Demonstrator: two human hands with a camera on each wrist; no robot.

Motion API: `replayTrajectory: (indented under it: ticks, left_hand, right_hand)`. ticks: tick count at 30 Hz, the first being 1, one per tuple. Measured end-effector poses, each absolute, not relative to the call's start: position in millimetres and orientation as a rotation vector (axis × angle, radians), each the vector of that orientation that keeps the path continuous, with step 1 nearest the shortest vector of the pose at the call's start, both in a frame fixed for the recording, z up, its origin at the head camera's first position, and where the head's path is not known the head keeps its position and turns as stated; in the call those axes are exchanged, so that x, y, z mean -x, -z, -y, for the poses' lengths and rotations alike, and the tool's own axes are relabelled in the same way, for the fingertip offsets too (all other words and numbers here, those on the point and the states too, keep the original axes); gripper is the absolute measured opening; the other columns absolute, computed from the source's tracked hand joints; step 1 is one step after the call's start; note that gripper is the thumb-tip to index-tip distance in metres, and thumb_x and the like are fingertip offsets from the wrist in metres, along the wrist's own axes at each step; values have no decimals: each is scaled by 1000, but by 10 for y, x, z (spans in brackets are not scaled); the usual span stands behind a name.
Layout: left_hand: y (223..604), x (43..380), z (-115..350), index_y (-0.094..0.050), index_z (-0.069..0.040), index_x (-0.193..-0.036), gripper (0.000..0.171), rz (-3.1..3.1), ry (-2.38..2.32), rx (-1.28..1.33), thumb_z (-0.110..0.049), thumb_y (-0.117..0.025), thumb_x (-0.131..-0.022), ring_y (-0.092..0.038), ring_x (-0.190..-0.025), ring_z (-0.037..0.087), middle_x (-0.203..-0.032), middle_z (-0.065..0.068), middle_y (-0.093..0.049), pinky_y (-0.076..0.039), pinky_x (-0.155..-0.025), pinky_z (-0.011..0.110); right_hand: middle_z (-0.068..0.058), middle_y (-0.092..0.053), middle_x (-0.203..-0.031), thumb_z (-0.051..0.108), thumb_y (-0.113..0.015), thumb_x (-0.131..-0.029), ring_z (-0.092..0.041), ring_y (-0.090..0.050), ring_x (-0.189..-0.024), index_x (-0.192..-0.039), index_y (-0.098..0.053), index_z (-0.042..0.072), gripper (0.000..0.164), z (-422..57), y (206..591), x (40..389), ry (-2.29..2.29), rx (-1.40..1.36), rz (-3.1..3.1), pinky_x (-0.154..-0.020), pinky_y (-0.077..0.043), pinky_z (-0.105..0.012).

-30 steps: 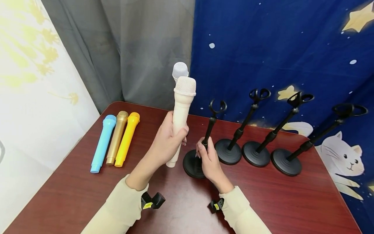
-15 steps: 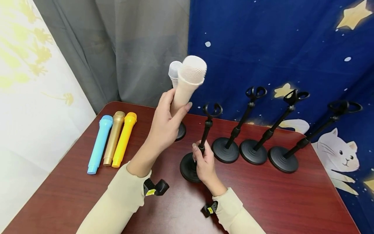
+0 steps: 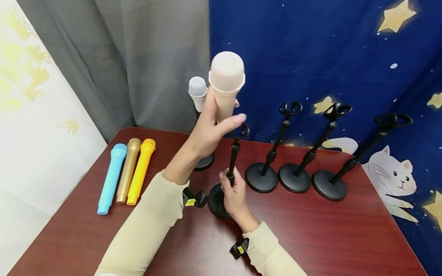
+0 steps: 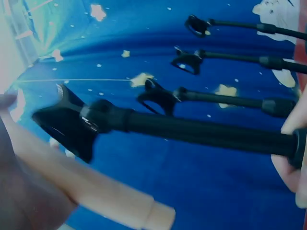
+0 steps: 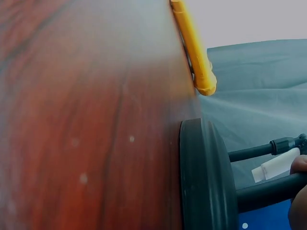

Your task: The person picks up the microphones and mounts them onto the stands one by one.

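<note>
Left hand (image 3: 208, 131) grips cream microphone (image 3: 226, 74), now higher; right hand (image 3: 236, 194) still grips stand (image 3: 233, 156). Microphone-stand contact unclear.

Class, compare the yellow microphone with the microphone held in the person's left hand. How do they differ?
Colour: the yellow microphone is bright yellow, while the held microphone is pale cream.
Place: the yellow microphone lies on the table, while the held microphone is raised above it.
Contact: no hand touches the yellow microphone; the left hand grips the held microphone.
Shared: both have rounded heads and long handles.
</note>
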State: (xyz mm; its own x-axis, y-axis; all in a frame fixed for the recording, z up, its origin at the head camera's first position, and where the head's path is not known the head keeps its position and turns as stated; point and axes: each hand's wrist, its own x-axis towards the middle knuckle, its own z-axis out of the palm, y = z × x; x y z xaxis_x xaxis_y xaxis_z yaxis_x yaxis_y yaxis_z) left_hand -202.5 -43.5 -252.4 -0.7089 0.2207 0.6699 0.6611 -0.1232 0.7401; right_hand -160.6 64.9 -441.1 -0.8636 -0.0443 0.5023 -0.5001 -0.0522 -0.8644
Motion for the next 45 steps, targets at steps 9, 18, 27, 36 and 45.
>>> replayTrajectory:
  ticks: [9,18,27,36,45]
  left_hand:
    - [2707,2145,454,-32,-6,-150,110,2056,1744,1060,-40,-95,-65,-56,-113,19,-128,14,-55,-47,-96,32]
    - [2729,2170,354,-44,-1,-133,82,2095,1536,1082,-8,-93,-68,-46,-72,31,-96,10,-53,-39,-65,27]
    - [2762,2203,335,-52,3,-117,56,2076,1457,1057,-6,-84,-73,-51,-74,27,-95,14,-63,-42,-67,30]
    - [2796,2197,324,-57,5,-126,61,2076,1496,990,-6,-85,-73,-65,-102,22,-113,18,-69,-57,-92,32]
    - [2864,2143,304,-68,11,-115,52,1944,1577,944,1,-85,-67,-72,-101,34,-109,26,-74,-58,-95,36]
  right_hand:
    - [-2,-38,-56,1,-54,-99,-2,-36,-49,-88,-53,0,11,-523,4446,1595,-1975,-579,1906,-46,-31,-21]
    - [-2,-38,-57,0,-55,-99,-2,-36,-49,-88,-53,-1,11,-602,4439,1618,-1945,-573,1882,-45,-31,-22]
    - [-5,-40,-56,1,-55,-99,-2,-38,-49,-88,-54,1,11,-620,4436,1619,-1883,-597,1902,-46,-33,-22]
    - [-4,-39,-55,0,-55,-99,-2,-37,-49,-89,-55,1,10,-626,4448,1639,-1885,-603,1904,-45,-33,-22]
    - [-3,-41,-58,-1,-53,-100,0,-37,-50,-89,-53,-2,10,-629,4437,1636,-1907,-612,1897,-45,-33,-21]
